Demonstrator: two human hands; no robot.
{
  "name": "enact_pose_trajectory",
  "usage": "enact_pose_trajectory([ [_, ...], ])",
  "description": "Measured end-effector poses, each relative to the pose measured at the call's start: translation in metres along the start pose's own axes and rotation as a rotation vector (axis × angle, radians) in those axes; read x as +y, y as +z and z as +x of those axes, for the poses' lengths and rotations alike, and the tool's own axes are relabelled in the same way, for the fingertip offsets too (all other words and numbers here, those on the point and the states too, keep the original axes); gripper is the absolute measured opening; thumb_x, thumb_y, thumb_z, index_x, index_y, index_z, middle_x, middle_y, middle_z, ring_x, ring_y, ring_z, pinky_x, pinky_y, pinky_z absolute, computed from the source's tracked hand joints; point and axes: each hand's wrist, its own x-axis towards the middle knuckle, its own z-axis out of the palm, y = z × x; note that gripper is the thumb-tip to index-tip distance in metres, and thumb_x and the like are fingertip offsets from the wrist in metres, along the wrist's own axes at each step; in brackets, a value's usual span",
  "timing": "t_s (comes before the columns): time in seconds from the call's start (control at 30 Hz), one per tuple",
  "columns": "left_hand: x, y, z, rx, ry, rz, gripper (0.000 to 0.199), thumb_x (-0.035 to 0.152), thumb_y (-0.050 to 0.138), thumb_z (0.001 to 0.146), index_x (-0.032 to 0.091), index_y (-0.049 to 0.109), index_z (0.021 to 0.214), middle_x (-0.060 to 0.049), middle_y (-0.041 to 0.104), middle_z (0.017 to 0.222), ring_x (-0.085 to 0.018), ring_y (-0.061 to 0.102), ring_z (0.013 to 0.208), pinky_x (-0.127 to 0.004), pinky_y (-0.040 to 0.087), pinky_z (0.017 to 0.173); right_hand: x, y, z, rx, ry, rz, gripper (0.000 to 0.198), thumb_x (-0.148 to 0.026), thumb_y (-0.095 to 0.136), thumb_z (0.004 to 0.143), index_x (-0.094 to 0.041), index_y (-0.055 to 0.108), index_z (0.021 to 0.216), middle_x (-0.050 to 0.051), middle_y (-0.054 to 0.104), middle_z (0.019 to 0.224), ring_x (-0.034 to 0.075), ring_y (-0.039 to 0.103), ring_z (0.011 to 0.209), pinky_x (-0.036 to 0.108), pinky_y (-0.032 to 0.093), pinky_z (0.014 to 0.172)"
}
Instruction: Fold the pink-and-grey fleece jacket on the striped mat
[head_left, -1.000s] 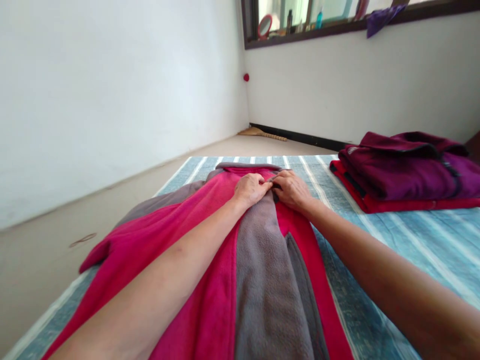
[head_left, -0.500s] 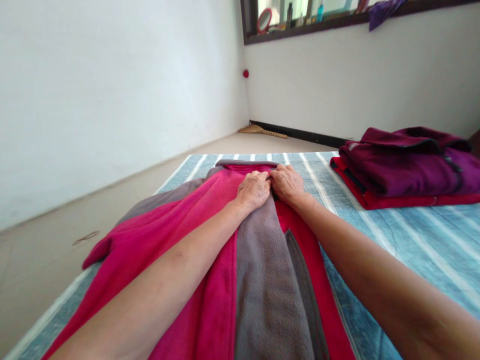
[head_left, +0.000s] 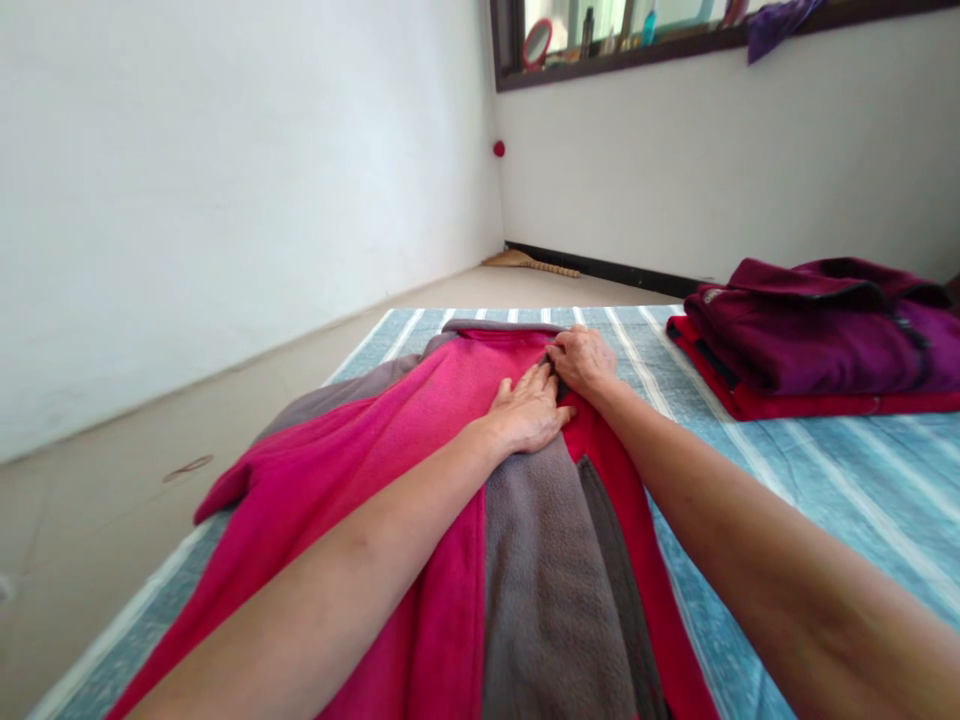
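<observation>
A pink and grey fleece jacket (head_left: 360, 470) lies spread before me on a blue striped cloth (head_left: 720, 540). Pressed flat on its grey strip, a little below the collar, is my left hand (head_left: 531, 412), with the fingers spread. My right hand (head_left: 581, 358) is at the collar's right corner, its fingers bent around the fabric edge there. The two hands nearly touch. Part of the collar edge is hidden under my right fingers.
Right of the jacket, a folded purple garment (head_left: 817, 330) is stacked on a folded red one (head_left: 765, 405). Beyond the cloth, a wooden brush-like tool (head_left: 532, 263) lies on the floor by the wall. A thin loop (head_left: 187, 467) lies on the floor at left.
My left hand has slid slightly down from the collar, and its curled fingers have opened out flat on the fleece. My right hand stays at the collar corner. The view has shifted slightly.
</observation>
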Motion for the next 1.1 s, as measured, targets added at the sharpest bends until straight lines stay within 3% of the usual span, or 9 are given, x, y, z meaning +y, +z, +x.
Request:
enact_pose_trajectory([
  [0.23,0.011,-0.010,-0.004,-0.039,-0.045,0.009,0.078,0.058,0.033,0.089,0.013,0.011,0.147,-0.016,0.008,0.156,-0.027,0.006,0.143,-0.056,0.016,0.111,-0.008,-0.004,0.004,-0.032,0.019,-0.028,0.030,-0.038,0.047,0.091,-0.019,0.070,0.096,0.011,0.062,0.108,0.027,0.053,0.104,0.033,0.043,0.079],
  [0.43,0.005,0.000,-0.001,-0.055,-0.017,0.015,0.077,0.065,0.029,0.088,0.016,0.016,0.147,-0.014,0.011,0.156,-0.030,0.006,0.143,-0.061,0.015,0.110,-0.019,-0.038,-0.021,-0.051,-0.104,-0.010,0.030,-0.032,0.043,0.093,-0.017,0.068,0.089,0.010,0.065,0.098,0.024,0.056,0.098,0.031,0.041,0.080],
  [0.53,0.001,0.001,0.000,-0.067,-0.003,0.028,0.070,0.055,0.037,0.089,0.023,0.015,0.147,-0.010,0.011,0.157,-0.030,0.007,0.143,-0.059,0.014,0.110,-0.029,-0.058,-0.064,-0.036,-0.205,0.006,0.023,-0.027,0.045,0.092,-0.017,0.066,0.092,0.009,0.064,0.102,0.022,0.055,0.100,0.030,0.040,0.084],
  [0.6,0.000,-0.001,0.000,-0.085,-0.016,0.036,0.069,0.049,0.043,0.088,0.021,0.019,0.146,-0.011,0.011,0.157,-0.029,0.007,0.143,-0.058,0.015,0.111,-0.036,-0.070,-0.103,-0.048,-0.273,0.034,0.019,-0.027,0.047,0.091,-0.018,0.064,0.094,0.007,0.064,0.100,0.019,0.055,0.097,0.029,0.041,0.084],
  [0.73,0.006,-0.013,-0.001,-0.068,-0.066,0.043,0.069,0.060,0.036,0.088,0.015,0.032,0.140,-0.015,0.016,0.155,-0.030,0.014,0.142,-0.057,0.021,0.110,-0.056,-0.090,-0.196,-0.082,-0.434,0.205,0.012,-0.026,0.053,0.087,-0.018,0.059,0.080,0.006,0.063,0.087,0.021,0.057,0.087,0.035,0.045,0.081],
  [0.8,0.011,-0.018,-0.001,-0.032,-0.083,0.052,0.068,0.063,0.030,0.088,0.016,0.037,0.137,-0.014,0.018,0.155,-0.028,0.016,0.142,-0.056,0.021,0.110,-0.067,-0.092,-0.243,-0.035,-0.491,0.293,0.012,-0.029,0.055,0.086,-0.020,0.055,0.078,0.004,0.063,0.088,0.022,0.058,0.087,0.036,0.047,0.080],
  [0.9,0.017,-0.021,0.001,0.024,-0.108,0.065,0.066,0.061,0.024,0.090,0.016,0.036,0.137,-0.013,0.015,0.156,-0.026,0.012,0.143,-0.052,0.019,0.111,-0.081,-0.077,-0.301,0.200,-0.633,0.356,0.016,-0.038,0.052,0.088,-0.023,0.055,0.091,0.006,0.065,0.103,0.025,0.060,0.099,0.040,0.050,0.085],
  [0.97,0.020,-0.020,0.004,0.043,-0.125,0.067,0.068,0.061,0.022,0.090,0.017,0.030,0.141,-0.011,0.011,0.157,-0.024,0.007,0.143,-0.051,0.017,0.112,-0.089,-0.055,-0.329,0.362,-0.625,0.320,0.009,-0.031,0.051,0.090,-0.024,0.056,0.093,0.004,0.067,0.104,0.025,0.062,0.102,0.040,0.051,0.086],
  [1.1,0.021,-0.011,0.015,0.027,-0.179,0.065,0.076,0.066,0.019,0.088,0.017,0.022,0.145,-0.012,0.008,0.157,-0.025,0.005,0.144,-0.054,0.014,0.112,-0.104,-0.007,-0.358,0.348,-0.561,0.267,0.011,-0.035,0.053,0.089,-0.028,0.059,0.095,0.001,0.070,0.106,0.026,0.066,0.098,0.043,0.055,0.082],
])
